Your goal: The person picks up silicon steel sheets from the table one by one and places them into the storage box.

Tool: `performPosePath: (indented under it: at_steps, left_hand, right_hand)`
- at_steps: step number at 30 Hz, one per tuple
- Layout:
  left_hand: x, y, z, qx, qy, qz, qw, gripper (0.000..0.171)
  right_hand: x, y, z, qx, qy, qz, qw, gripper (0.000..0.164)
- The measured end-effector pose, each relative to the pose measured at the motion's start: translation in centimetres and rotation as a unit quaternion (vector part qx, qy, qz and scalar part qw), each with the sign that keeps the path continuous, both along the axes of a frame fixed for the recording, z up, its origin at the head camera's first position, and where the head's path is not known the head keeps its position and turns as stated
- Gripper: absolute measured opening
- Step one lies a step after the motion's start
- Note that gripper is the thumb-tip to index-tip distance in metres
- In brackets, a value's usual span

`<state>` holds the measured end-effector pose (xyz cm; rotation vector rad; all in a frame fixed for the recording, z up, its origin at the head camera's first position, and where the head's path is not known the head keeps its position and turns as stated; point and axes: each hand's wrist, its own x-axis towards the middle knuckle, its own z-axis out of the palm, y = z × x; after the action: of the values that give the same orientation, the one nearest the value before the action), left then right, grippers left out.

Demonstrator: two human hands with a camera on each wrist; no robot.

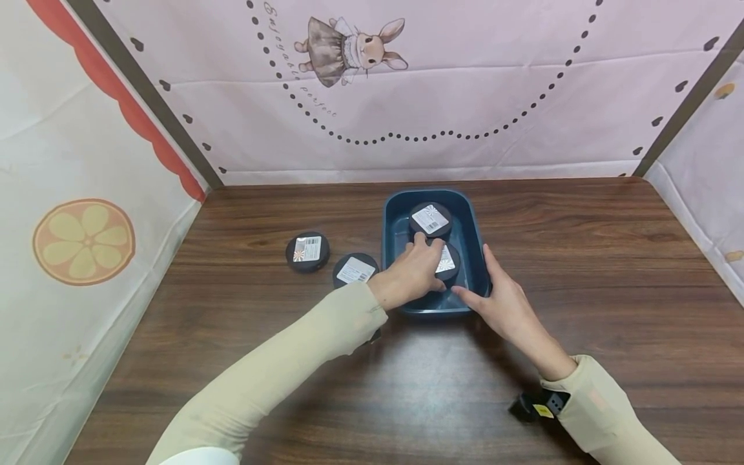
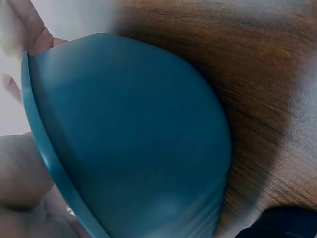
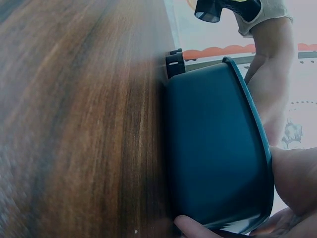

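Observation:
A deep blue rectangular tray stands on the table, its outer wall also filling the left wrist view. Two round black discs with white labels are in it: a far disc and a near disc. My left hand reaches over the tray's left side and grips the near disc, covering part of it. At the near right corner, my right hand holds the tray, thumb inside the rim and fingers along the outer wall.
Left of the tray, a labelled black disc lies on the wooden table. Another disc sits closer to the tray, partly hidden by the left sleeve. A printed cloth hangs behind the table.

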<state>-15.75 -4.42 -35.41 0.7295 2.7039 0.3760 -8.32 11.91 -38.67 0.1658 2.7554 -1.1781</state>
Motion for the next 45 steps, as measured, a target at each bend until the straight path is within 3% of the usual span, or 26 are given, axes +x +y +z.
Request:
performPosePath:
  at_steps: [19, 31, 40, 45]
  left_hand:
    - [0.2, -0.1, -0.1, -0.012, 0.004, 0.0, 0.9999, 0.08]
    - [0.4, -0.8, 1.0, 0.006, -0.001, -0.004, 1.0, 0.073]
    - [0.9, -1.6, 0.9, 0.07, 0.063, -0.032, 0.9951, 0.047]
    - [1.7, -2.0, 1.0, 0.103, 0.09, -0.024, 0.9904, 0.032]
  right_hand:
    - [0.0, 0.0, 0.0, -0.002, 0.003, 0.0, 1.0, 0.099]
    - [0.1, -0.1, 0.0, 0.001, 0.004, -0.002, 1.0, 0.099]
    - [0.1, 0.0, 0.0, -0.001, -0.004, -0.004, 1.0, 0.099]
    - [0.0, -0.1, -0.1, 0.002, 0.002, -0.003, 1.0, 0.099]
